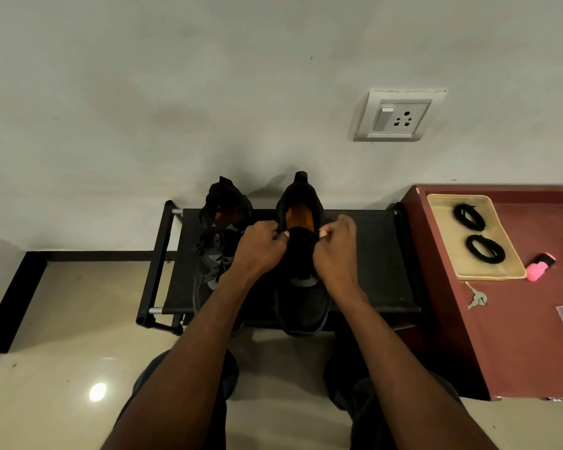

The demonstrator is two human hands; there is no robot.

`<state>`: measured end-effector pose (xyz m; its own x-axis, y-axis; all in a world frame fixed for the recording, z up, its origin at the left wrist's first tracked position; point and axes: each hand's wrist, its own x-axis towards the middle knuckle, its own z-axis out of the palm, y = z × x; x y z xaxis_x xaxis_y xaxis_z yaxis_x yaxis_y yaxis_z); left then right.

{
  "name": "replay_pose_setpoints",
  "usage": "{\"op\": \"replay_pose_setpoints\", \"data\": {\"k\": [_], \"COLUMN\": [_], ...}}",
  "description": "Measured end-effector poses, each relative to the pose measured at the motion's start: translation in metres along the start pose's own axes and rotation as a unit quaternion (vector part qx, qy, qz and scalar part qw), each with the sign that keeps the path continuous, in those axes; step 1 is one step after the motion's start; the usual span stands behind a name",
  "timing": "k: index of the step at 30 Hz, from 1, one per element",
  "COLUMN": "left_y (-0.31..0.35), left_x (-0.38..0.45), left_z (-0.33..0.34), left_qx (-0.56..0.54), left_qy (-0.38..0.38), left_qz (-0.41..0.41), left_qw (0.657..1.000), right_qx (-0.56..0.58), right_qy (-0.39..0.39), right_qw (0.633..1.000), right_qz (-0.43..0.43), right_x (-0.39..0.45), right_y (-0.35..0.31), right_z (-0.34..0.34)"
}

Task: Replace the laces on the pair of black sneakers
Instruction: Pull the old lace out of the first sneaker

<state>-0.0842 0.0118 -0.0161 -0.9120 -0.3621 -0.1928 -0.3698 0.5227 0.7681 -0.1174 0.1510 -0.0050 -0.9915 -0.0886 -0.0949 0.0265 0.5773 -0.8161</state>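
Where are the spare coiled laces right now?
Head view, right side: both coiled laces lie in the beige tray on the maroon cabinet, beside the shoe rack.

A home entryway: low shoe rack [371, 254], wall socket [398, 116], keys [476, 298] on a cabinet [517, 336].

My hands [298, 248] are both at the right sneaker [301, 271] on the shoe rack [371, 264]. Left of that sneaker the other sneaker [216, 241] crowds in close. Right of it the rack's black top lies bare up to the red desk [517, 336], whose side stands as a wall there. Behind the sneaker, its heel meets the wall [208, 108]. Floor [62, 319] lies open in front, between my knees.
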Motion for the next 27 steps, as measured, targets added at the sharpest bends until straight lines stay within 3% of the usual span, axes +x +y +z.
{"op": "replay_pose_setpoints", "data": {"k": [2, 4, 6, 8, 11, 14, 18, 20, 22, 25, 27], "left_y": [0.001, 0.001, 0.002, 0.002, 0.003, -0.001, -0.002, -0.003, -0.004, -0.002, 0.000], "left_x": [0.000, -0.002, -0.004, -0.004, -0.003, 0.001, 0.002, 0.002, 0.002, 0.001, 0.000], "left_z": [0.001, 0.001, -0.001, -0.002, -0.003, -0.002, -0.003, -0.005, -0.005, -0.004, -0.001], "left_qx": [-0.015, -0.048, -0.079, -0.093, -0.076, -0.050, 0.024, 0.034, 0.031, 0.035, 0.035], "left_qy": [-0.001, 0.003, 0.003, 0.003, 0.002, 0.006, -0.004, -0.014, -0.023, -0.019, -0.018], "left_qz": [-0.005, -0.019, -0.032, -0.034, -0.021, -0.012, 0.000, 0.004, 0.008, 0.014, 0.017], "left_qw": [1.000, 0.999, 0.996, 0.995, 0.997, 0.999, 1.000, 0.999, 0.999, 0.999, 0.999], "right_qx": [0.085, 0.099, 0.054, -0.003, -0.175, -0.308, -0.210, -0.140, -0.061, 0.085, 0.148], "right_qy": [0.041, 0.039, 0.027, 0.010, -0.070, -0.145, -0.144, -0.097, 0.007, 0.163, 0.198], "right_qw": [0.992, 0.989, 0.996, 0.998, 0.961, 0.915, 0.946, 0.973, 0.992, 0.981, 0.969], "right_qz": [0.081, 0.103, 0.062, -0.058, -0.203, -0.218, -0.199, -0.156, -0.112, -0.058, -0.012], "right_x": [0.003, 0.005, 0.005, 0.005, 0.007, 0.006, 0.006, 0.006, 0.009, 0.013, 0.014], "right_y": [0.003, 0.004, 0.003, 0.000, 0.007, 0.013, 0.009, 0.003, -0.003, -0.004, -0.003], "right_z": [0.002, 0.001, -0.003, -0.006, 0.000, 0.008, 0.011, 0.006, -0.004, -0.013, -0.013]}}
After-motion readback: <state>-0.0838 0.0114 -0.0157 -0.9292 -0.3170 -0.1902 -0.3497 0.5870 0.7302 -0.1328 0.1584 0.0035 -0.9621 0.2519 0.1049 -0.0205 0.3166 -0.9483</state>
